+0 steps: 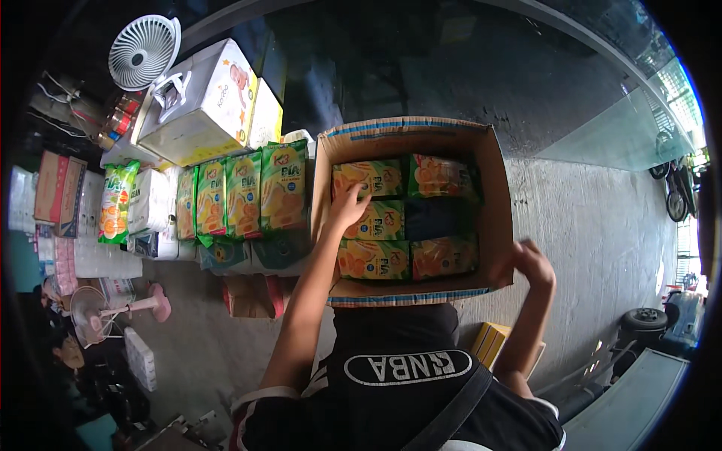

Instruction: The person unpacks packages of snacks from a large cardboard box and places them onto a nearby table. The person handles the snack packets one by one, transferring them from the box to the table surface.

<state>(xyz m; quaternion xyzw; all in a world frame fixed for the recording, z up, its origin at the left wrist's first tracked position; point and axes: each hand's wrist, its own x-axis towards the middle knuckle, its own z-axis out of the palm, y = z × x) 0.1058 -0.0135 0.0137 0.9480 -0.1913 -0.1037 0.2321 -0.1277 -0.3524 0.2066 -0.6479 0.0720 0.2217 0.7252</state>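
Note:
An open cardboard box point(499, 197) stands before me, with green and orange packets of pia cakes in two columns. My left hand point(350, 208) is inside the box, fingers spread over the upper left packet point(386, 176) and the middle left packet point(388, 220). No packet is lifted in it. Below these lies the lower left packet point(372, 260). Between the upper right packet point(443, 176) and the lower right packet point(445, 256) is a dark gap. My right hand point(530, 264), blurred, is at the box's right wall; its fingers are hard to make out.
More cake packets point(243, 194) stand in a row left of the box. Behind them are a white printed carton point(197, 104) and a small white fan point(144, 53). A pink fan point(121, 310) is on the floor at left; a yellow box point(491, 344) sits near my right arm.

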